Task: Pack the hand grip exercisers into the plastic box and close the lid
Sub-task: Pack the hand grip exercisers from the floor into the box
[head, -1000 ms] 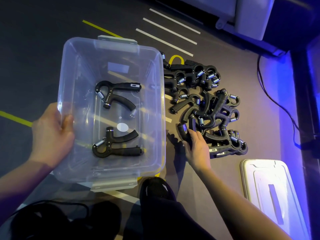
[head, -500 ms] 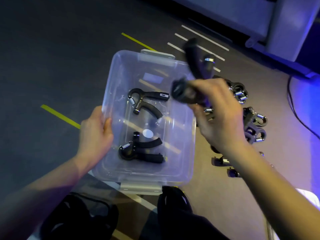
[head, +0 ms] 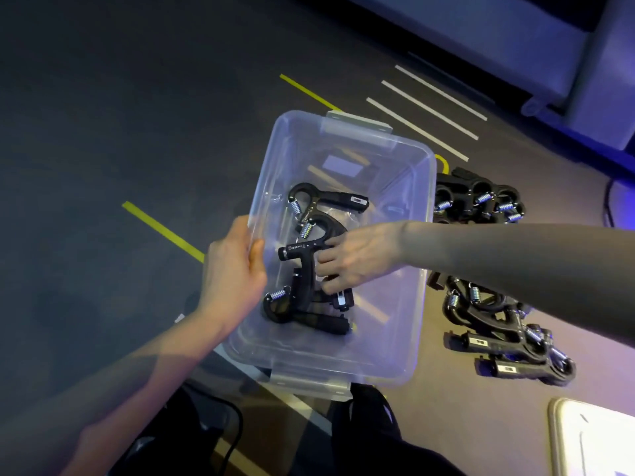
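A clear plastic box point(head: 412, 304) stands on the floor in the middle of the head view. My left hand point(head: 233, 273) grips its left rim, thumb inside. My right hand point(head: 354, 257) reaches inside the box and holds a black hand grip exerciser point(head: 302, 266) with a steel spring, low over the bottom. One exerciser point(head: 323, 201) lies at the box's far end and another point(head: 309, 321) at its near end, partly under the held one. A pile of black exercisers point(head: 488, 324) lies on the floor right of the box. The white lid point(head: 591, 438) lies at the bottom right.
More exercisers point(head: 477, 197) lie beyond my right forearm, by the box's far right corner. Yellow and white tape lines cross the dark floor. A grey cabinet base point(head: 515, 53) stands at the top right. My dark-clothed knees and a black cable point(head: 230, 417) sit below the box.
My right hand took an exerciser from the pile, lifted it over the box, and has now lowered it inside between the two lying there. My left hand kept hold of the rim.
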`<state>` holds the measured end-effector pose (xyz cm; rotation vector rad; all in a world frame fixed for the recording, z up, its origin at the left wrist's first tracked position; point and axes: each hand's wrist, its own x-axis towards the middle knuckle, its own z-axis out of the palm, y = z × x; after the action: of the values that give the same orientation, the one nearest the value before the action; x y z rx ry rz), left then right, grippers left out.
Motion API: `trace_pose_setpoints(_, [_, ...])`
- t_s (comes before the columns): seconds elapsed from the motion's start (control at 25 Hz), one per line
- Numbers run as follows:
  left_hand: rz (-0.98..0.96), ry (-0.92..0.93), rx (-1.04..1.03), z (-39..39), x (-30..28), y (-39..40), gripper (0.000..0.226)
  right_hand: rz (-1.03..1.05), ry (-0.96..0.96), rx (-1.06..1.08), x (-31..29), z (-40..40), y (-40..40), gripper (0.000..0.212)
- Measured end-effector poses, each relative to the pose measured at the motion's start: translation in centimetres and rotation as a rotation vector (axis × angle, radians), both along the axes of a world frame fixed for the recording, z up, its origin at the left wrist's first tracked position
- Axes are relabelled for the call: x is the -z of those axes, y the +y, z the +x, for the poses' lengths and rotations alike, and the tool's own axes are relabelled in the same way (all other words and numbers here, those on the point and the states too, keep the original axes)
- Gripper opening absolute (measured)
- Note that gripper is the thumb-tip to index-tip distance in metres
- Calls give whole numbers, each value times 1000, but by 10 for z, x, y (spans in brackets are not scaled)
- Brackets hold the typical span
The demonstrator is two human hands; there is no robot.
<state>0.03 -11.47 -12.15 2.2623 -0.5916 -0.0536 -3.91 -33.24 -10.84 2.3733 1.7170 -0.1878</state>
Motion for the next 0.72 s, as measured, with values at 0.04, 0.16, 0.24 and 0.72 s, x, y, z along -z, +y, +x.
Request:
trace_pose_setpoints(0.04, [5,1,1,0,0,0,12,10,10,-2,6,8,3,22])
trace_pose_setpoints(0.16, [-8,12,-4,0,1,2,13,-12,1,62,26,20,8,23])
trace_pose_setpoints(0.24, [-9,11,-10,1,2,2,12,-39,41,172,39,22,7,22])
trace_pose_setpoints(0.72, [3,-3,7,0,-2,2,9,452,479,1832,51,-40,79,88])
